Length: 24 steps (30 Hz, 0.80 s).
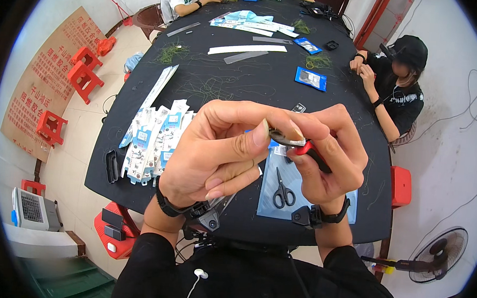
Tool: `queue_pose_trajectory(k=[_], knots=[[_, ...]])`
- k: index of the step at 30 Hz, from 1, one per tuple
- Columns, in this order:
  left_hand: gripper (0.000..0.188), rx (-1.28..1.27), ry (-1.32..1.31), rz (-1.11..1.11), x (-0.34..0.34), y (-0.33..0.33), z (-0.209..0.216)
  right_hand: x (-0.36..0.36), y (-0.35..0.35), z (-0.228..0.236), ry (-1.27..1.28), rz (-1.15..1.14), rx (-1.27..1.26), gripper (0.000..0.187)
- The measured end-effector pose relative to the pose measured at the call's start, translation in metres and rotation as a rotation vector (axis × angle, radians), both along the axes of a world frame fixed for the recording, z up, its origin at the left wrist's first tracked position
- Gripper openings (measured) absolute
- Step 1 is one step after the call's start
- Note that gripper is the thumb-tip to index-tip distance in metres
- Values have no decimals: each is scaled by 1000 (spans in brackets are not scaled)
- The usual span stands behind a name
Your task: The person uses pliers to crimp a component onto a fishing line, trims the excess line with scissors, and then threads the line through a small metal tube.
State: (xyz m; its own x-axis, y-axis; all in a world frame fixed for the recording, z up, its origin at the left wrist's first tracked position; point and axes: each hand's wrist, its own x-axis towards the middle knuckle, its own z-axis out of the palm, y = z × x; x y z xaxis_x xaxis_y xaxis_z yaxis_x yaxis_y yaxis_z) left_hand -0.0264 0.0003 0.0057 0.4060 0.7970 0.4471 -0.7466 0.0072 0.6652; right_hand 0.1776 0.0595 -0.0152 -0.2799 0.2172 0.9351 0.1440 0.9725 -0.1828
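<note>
Where the frame bends at far left, a tan board [40, 93] with red print leans on the wall, red stools [84, 80] near it. White air cooler [34, 208] lower left. Next over, another red stool, dark boxes [113, 218] on top. Black-covered table [97, 174] fills the middle: dark case [112, 166] near its left edge, then a pile of white-and-blue cards [150, 149]. Left hand [213, 153], mid-frame: fingers curled, thumb and forefinger close to the metal end of a red-handled tool [310, 149]; can't tell if they pinch it or something fine. Tool is just right of frame center, raised over the table. Scissors [284, 193] lie below it on a light-blue sheet [269, 175]. Right hand [331, 154]: fingers closed round the tool's handle. Two blue packets [311, 79] upper right of center. Person [400, 88] in black cap upper right, hands together. Fan [438, 254] lower right.
</note>
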Motion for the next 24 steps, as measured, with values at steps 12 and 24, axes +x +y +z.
queue_pose_trajectory(k=[12,24], knots=[[35,12,-13,-39,-1,2,-3,-1,1,-3,22,35,-6,44],[33,-2,-72,-47,-1,0,-1,-1,-8,0,-31,-48,-57,37]])
